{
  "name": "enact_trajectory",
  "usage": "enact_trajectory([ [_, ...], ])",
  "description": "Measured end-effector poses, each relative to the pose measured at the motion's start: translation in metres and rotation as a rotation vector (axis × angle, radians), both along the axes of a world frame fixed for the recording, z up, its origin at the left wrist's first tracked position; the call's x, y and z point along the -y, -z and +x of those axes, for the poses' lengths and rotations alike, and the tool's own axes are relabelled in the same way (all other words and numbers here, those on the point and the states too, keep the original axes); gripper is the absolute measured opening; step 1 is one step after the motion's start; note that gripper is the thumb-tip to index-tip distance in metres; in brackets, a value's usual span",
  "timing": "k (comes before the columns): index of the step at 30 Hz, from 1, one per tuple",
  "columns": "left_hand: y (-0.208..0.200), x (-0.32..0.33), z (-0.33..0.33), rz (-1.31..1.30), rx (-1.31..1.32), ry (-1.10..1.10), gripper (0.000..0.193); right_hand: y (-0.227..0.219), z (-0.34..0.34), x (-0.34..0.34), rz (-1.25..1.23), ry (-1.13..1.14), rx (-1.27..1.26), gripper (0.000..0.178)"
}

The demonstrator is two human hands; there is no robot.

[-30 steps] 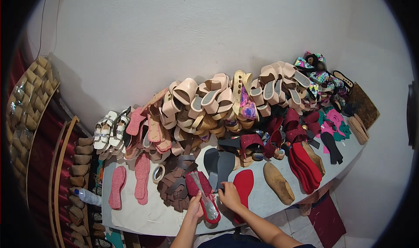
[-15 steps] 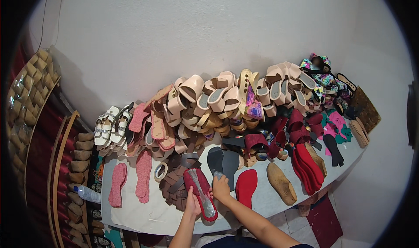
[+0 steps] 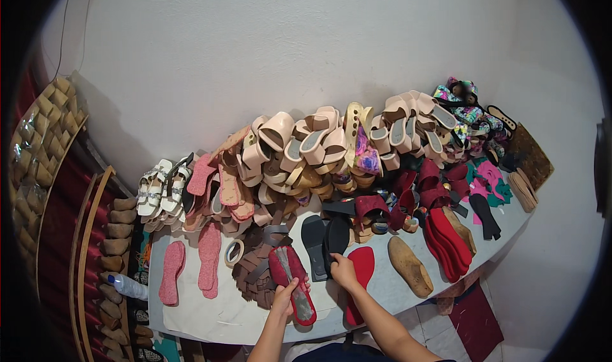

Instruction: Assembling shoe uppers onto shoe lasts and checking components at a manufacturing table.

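On the white bench (image 3: 210, 311) the left hand (image 3: 284, 298) closes its grip on the near end of a dark red shoe sole (image 3: 292, 279) with a grey strip down its middle, which lies at a slant on the bench's front part, its far end against a heap of brown woven straps (image 3: 252, 273). The right hand (image 3: 343, 271) rests with its fingers curled at the near edge of two black insoles (image 3: 325, 242) lying side by side; whether this grip is shut on one of them or only touching cannot be told. Just right of that hand lies a flat red sole (image 3: 363, 266), partly under the forearm, and further right a wooden shoe last (image 3: 408, 266). No box or tray shows; everything lies loose. Behind the hands a long bank of pale pink slide sandals (image 3: 306, 142) is piled along the wall, with maroon sandals (image 3: 408, 199) in front of it. To the left lie two pink glitter insoles (image 3: 191, 266), a tape roll (image 3: 234, 252) and white strappy sandals (image 3: 159, 190). To the right stands a stack of red soles (image 3: 446, 241), with patterned sandals (image 3: 468, 110) at the far end of the bench. Left of the bench, brown shoe lasts (image 3: 118, 234) line up on a rack.
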State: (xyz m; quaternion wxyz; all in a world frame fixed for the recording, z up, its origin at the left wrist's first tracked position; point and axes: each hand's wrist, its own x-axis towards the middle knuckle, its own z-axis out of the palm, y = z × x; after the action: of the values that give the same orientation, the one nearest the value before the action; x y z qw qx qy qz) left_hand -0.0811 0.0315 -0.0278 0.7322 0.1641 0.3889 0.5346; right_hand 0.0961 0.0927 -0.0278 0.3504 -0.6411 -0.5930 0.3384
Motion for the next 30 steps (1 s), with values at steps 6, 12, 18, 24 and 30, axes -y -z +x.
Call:
enact_trajectory([
  [6, 0.002, 0.002, 0.004, -0.039, 0.070, -0.043, 0.031, -0.024, 0.022, 0.011, -0.099, 0.059, -0.627, 0.038],
  [12, 0.002, 0.013, 0.003, -0.054, 0.073, -0.111, 0.029, -0.032, 0.019, 0.038, 0.329, -0.189, 0.084, 0.041],
  [18, 0.003, 0.028, -0.011, -0.089, 0.078, -0.182, 0.026, -0.016, -0.008, 0.052, -0.103, -0.474, 0.294, 0.039],
  [24, 0.012, 0.035, -0.017, -0.080, 0.027, -0.138, 0.027, -0.002, -0.032, 0.042, 0.046, -0.370, 0.482, 0.055],
  [30, 0.009, 0.036, -0.019, -0.045, 0.014, -0.009, 0.035, 0.006, -0.033, 0.035, 0.003, -0.346, 0.467, 0.064],
])
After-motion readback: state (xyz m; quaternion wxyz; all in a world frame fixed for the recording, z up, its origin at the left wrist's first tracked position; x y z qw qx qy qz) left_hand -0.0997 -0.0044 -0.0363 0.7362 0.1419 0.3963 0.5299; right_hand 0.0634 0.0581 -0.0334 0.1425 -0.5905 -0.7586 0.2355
